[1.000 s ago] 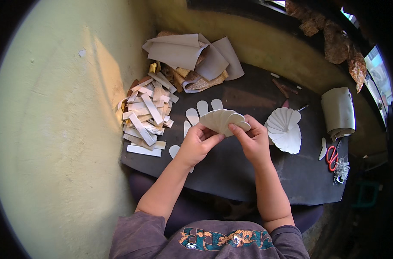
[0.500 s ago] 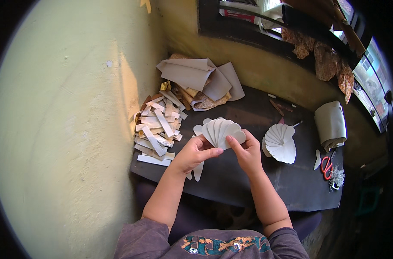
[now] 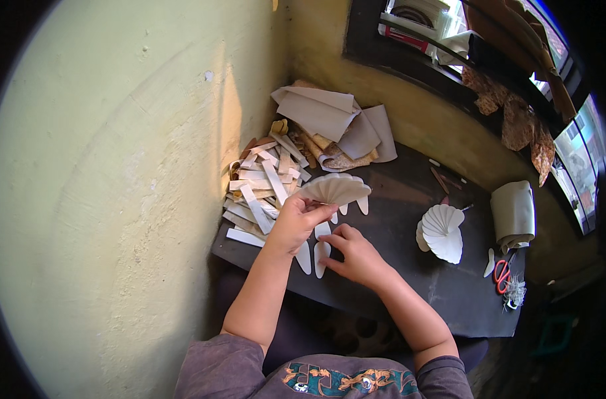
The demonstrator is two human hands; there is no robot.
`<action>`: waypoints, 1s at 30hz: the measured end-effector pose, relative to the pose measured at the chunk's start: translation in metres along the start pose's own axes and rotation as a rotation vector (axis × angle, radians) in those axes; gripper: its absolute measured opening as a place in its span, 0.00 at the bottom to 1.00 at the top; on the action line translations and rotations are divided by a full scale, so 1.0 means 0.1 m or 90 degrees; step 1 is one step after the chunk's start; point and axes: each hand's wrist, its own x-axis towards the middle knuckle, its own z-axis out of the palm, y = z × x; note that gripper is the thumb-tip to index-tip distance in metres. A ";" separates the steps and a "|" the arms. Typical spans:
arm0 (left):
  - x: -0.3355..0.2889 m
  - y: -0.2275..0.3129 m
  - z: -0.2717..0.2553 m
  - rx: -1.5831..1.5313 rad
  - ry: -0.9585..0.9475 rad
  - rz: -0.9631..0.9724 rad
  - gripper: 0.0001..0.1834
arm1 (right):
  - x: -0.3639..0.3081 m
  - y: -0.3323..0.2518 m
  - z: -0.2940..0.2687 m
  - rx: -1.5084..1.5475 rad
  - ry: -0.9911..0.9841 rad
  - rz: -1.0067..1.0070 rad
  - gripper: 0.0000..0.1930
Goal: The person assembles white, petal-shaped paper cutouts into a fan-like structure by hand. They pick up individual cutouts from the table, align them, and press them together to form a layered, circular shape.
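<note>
My left hand (image 3: 298, 225) pinches a fan of overlapping white petal-shaped pieces (image 3: 337, 189) by its narrow end, raised above the dark table (image 3: 396, 199). Below it, my right hand (image 3: 357, 257) has its thumb and fingertips on a loose white petal-shaped piece (image 3: 321, 255) near the table's front edge. Another long white petal piece (image 3: 304, 258) lies just left of that one. More petal tips stick out from under the fan. To the right rests a second, rounder white fan of layered petals (image 3: 443, 233).
A heap of pale strips (image 3: 260, 189) lies against the left wall. Folded sheets (image 3: 323, 116) are piled at the back. On the right stand a roll of pale material (image 3: 513, 213), red-handled scissors (image 3: 501, 276) and a tangle of clear threads (image 3: 514, 291).
My right hand has let go of the fan and moved down to a loose petal piece. The fan has tilted in my left hand. The whole view has shifted a little.
</note>
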 end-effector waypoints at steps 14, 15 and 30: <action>0.01 -0.05 0.13 -0.075 0.071 -0.048 0.09 | -0.02 -0.03 -0.47 0.309 -0.030 0.139 0.12; 0.02 -0.05 0.14 -0.067 0.079 -0.044 0.08 | -0.03 0.00 -0.55 0.362 0.010 0.153 0.13; 0.05 -0.33 0.57 -0.035 0.028 -0.027 0.11 | -0.26 0.20 -0.92 0.641 0.325 0.095 0.15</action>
